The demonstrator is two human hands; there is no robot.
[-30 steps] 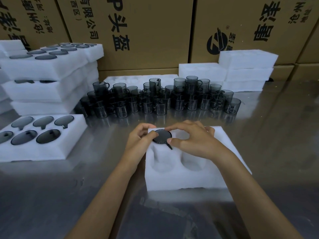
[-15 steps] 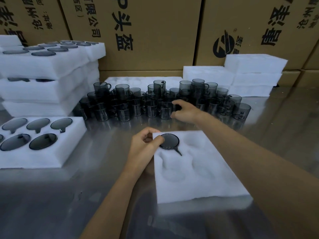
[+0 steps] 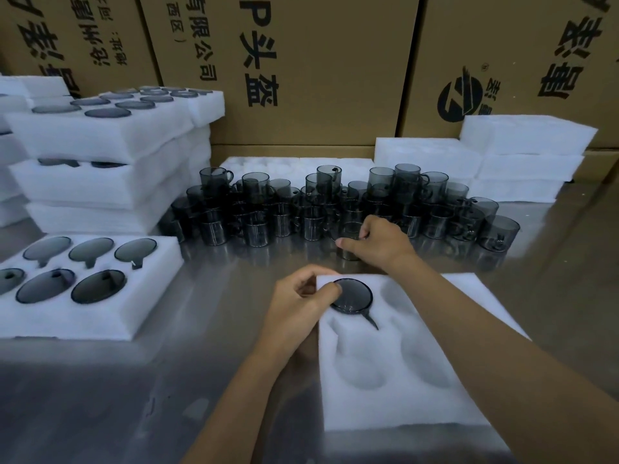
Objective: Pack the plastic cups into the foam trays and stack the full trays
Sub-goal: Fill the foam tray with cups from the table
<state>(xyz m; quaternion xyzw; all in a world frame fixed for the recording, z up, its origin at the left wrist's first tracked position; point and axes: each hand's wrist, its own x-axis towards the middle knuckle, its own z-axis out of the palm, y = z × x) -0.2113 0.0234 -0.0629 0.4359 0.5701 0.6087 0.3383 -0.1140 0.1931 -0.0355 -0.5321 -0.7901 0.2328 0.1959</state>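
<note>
your right hand (image 3: 378,241) has its fingers curled round a loose cup (image 3: 350,241) by the pile; your left hand (image 3: 301,301) pinches the seated cup (image 3: 351,295) in the foam tray (image 3: 469,380). a hasty pull may topple neighbouring cups.

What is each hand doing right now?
Left hand: fingers curled at the edge of the seated cup in the foam tray, touching it.
Right hand: gripping a loose cup from the pile.
</note>
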